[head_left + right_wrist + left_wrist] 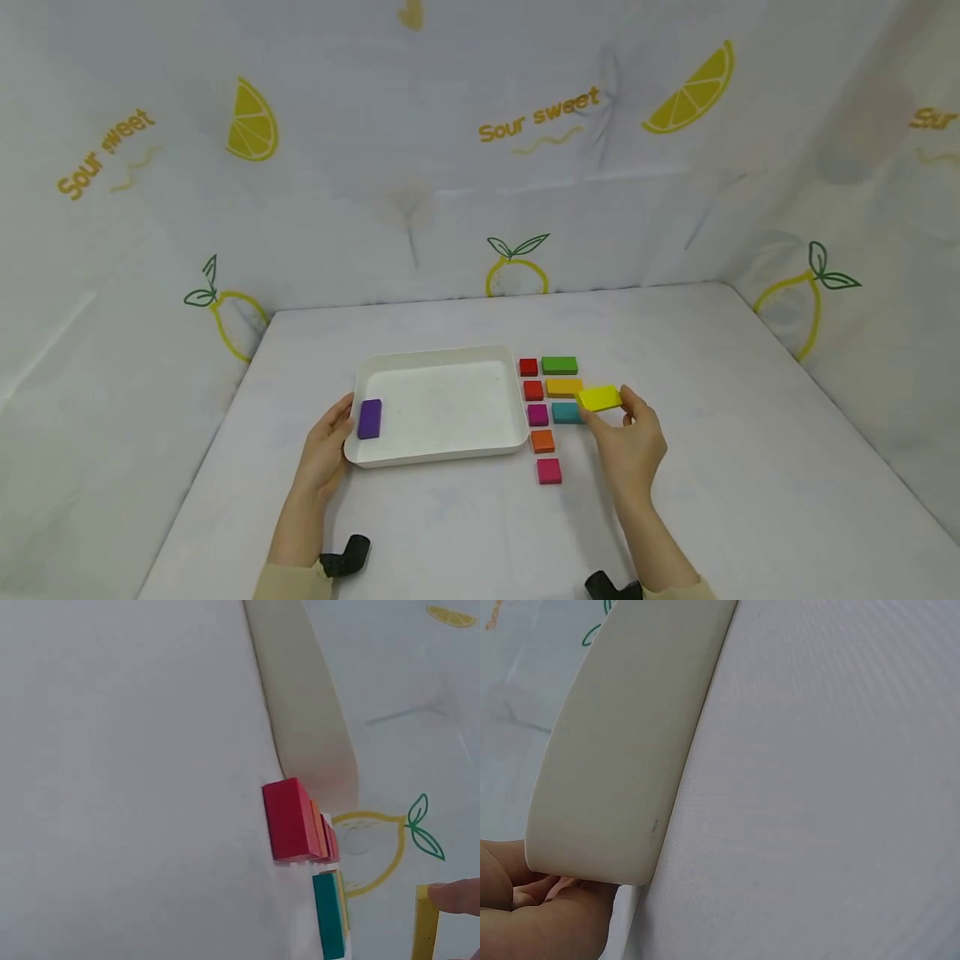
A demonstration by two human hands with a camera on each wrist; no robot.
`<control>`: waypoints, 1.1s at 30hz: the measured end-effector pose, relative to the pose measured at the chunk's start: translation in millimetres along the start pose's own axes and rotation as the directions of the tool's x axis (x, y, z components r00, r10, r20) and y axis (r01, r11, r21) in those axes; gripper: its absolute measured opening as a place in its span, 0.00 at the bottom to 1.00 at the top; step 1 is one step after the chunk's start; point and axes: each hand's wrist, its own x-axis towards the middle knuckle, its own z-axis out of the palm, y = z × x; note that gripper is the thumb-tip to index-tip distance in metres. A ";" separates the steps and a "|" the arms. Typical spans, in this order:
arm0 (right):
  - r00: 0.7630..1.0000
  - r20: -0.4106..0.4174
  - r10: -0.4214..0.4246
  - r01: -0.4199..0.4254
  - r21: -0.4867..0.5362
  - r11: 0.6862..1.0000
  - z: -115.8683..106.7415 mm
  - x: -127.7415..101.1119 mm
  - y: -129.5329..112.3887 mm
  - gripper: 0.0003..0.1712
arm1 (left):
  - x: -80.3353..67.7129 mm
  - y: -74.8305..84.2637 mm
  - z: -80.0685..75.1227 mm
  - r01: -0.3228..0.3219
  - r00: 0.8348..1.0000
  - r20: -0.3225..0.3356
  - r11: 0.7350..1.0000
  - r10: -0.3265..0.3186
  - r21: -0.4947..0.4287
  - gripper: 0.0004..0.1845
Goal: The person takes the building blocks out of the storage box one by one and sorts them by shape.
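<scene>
A white tray [442,408] lies on the table with a purple block [370,419] inside, near its left end. My left hand [326,446] holds the tray's left side; the left wrist view shows its bent fingers [562,919] against the tray's end. Between thumb and fingers, my right hand [633,450] pinches a yellow block [599,398], raised over the right end of a teal block [567,413]. In the right wrist view, a fingertip [457,895] touches the yellow block's end.
Right of the tray stands a column of small blocks: red [528,367], another red [533,390], magenta [537,415], orange [542,442] and pink [549,472]. Beside it lie a green block [559,366] and an orange-yellow block [563,387]. A lemon-printed curtain [337,192] surrounds the table.
</scene>
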 end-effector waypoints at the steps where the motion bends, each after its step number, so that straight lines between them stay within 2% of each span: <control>1: 1.000 -0.011 0.015 -0.015 -0.003 1.000 0.5 -2.6 3.0 0.38 | -0.1 -0.4 0.1 -0.003 1.000 0.000 1.000 0.003 -0.003 0.28; 6: 0.998 -0.023 0.066 -0.068 -0.053 0.996 5.9 -16.7 17.5 0.38 | -0.8 -1.2 0.1 0.000 1.000 0.003 1.000 0.000 -0.006 0.28; 14: 0.999 -0.011 0.043 -0.044 -0.099 0.994 16.2 -32.3 27.9 0.39 | 0.8 -0.7 -0.4 0.015 1.000 0.009 1.000 -0.014 -0.011 0.28; 26: 0.999 -0.002 0.034 -0.034 -0.162 0.986 24.4 -34.0 34.8 0.39 | 0.3 -0.9 -1.4 0.017 1.000 0.011 0.999 -0.017 -0.036 0.28; 33: 1.000 0.010 -0.020 0.021 -0.213 0.977 27.5 -35.8 37.2 0.39 | 1.5 -1.2 -1.3 0.008 1.000 0.018 0.999 -0.007 -0.032 0.28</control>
